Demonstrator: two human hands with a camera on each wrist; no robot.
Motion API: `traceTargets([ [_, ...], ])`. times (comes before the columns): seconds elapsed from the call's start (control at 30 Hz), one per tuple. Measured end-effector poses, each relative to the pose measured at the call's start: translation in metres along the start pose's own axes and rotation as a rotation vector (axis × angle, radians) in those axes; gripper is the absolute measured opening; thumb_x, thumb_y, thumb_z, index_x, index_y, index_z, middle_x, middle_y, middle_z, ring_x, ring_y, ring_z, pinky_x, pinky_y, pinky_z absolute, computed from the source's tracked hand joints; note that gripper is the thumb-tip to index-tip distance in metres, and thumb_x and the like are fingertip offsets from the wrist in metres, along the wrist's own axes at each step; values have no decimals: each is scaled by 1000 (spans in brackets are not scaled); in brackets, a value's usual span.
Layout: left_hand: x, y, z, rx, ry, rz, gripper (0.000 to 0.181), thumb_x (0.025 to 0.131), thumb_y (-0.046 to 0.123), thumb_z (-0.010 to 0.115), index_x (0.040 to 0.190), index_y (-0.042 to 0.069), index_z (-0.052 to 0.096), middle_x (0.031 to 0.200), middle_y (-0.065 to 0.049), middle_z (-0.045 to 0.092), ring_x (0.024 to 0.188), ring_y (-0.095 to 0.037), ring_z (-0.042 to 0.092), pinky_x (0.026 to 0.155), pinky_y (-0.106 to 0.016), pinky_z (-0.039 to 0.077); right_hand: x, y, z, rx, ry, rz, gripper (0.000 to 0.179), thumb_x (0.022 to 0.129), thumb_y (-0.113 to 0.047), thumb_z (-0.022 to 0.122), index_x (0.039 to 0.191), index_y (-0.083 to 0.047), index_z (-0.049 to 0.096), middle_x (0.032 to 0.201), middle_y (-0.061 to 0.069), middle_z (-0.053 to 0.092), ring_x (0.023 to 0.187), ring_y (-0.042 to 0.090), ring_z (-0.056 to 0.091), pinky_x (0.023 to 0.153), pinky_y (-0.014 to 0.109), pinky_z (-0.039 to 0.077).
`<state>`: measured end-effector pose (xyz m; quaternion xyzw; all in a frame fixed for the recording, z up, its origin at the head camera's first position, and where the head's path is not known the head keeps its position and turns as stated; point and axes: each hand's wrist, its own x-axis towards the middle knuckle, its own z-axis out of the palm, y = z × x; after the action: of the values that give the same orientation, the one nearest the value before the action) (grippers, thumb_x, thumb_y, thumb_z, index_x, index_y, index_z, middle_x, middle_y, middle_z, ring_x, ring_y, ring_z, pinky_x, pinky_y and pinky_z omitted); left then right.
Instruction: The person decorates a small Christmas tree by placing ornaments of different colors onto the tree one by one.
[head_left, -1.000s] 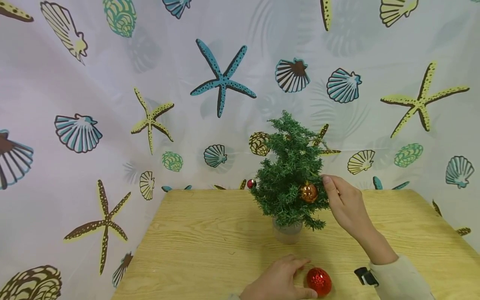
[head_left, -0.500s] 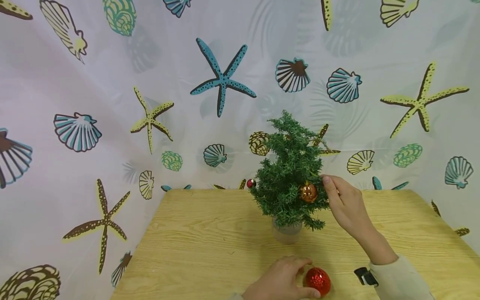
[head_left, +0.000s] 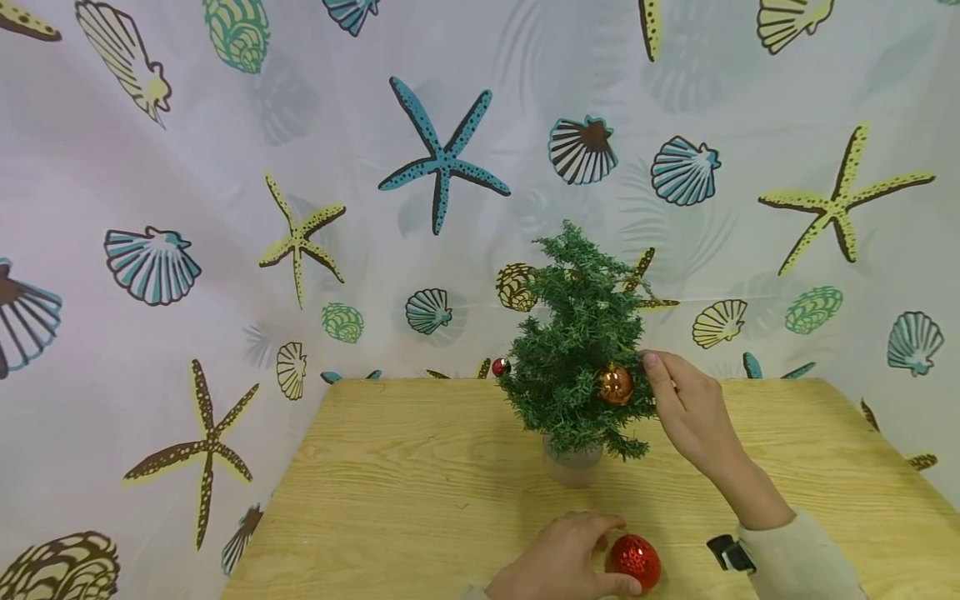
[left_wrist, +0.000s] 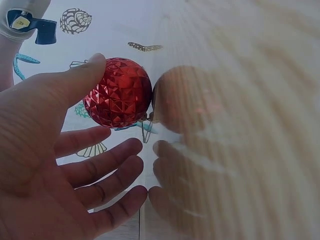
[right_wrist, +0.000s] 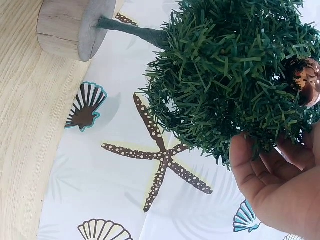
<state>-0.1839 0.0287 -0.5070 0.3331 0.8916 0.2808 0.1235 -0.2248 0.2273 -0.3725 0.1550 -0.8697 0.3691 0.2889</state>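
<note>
A small green artificial tree (head_left: 577, 350) stands in a pale round base (head_left: 572, 467) on the wooden table (head_left: 420, 483). A copper bauble (head_left: 615, 385) hangs on its right side and a tiny red bauble (head_left: 501, 367) on its left. My right hand (head_left: 660, 383) reaches into the right branches beside the copper bauble (right_wrist: 302, 80), and its thumb and fingers (right_wrist: 245, 150) pinch the needles of a branch. A red faceted bauble (head_left: 634, 560) lies at the table's near edge. My left hand (head_left: 600, 557) lies beside it with straight fingers, the thumb (left_wrist: 75, 80) touching the red bauble (left_wrist: 118, 92).
A curtain printed with shells and starfish (head_left: 442, 158) hangs close behind and around the table. The table's left edge (head_left: 277, 500) and far edge sit against it. A black clip (head_left: 726, 552) is on the right sleeve.
</note>
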Motion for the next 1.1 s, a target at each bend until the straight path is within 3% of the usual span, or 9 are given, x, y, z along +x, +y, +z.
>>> traceTargets([
  [0.6,3,-3,4,70,6,58,57,93,57,76,141,28,66,107,21,69,92,7,57,86,-24,49,-3,-2,1,-12,-1,10,42,115,-22,42,137,7,64,134,30,67,118,52,66,95,68,51],
  [1.1,2,0,3,-8,-39,30,55,95,54,75,141,25,66,120,19,70,98,9,60,82,-16,51,-3,-5,0,-4,5,-2,42,115,-22,42,138,7,64,134,31,67,118,52,66,94,69,51],
])
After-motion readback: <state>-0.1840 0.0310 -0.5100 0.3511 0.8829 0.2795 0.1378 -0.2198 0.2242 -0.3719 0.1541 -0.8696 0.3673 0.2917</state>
